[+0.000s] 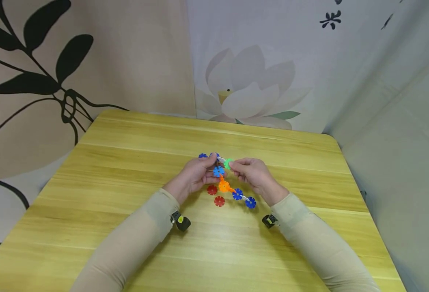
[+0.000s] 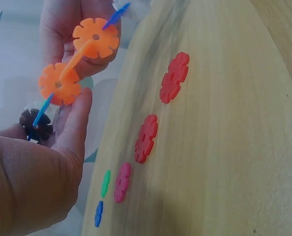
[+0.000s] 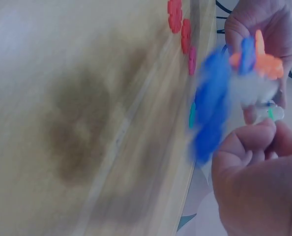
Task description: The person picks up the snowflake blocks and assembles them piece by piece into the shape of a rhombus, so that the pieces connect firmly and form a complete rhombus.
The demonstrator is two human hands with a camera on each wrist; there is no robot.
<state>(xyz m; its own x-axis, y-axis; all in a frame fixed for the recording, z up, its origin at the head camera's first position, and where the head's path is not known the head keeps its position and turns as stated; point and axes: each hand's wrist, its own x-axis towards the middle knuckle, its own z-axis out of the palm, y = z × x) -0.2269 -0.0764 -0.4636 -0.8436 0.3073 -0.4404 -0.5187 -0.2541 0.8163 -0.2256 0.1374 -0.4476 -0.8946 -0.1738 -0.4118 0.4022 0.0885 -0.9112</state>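
Notched plastic snowflake discs, joined in a chain, hang between the two hands. In the head view, the left hand holds the upper part, near a light blue disc. Thumb and fingertips of the right hand pinch a green disc against the chain's upper end. From there the chain slants down through an orange disc to a dark blue disc at its low end. A dark disc sits at the left fingers in the left wrist view. Blue discs look blurred in the right wrist view.
Two loose red discs lie on the wooden table below the hands. Farther along, the left wrist view has a pink disc, a green disc and a blue disc. Printed curtains stand behind the table.
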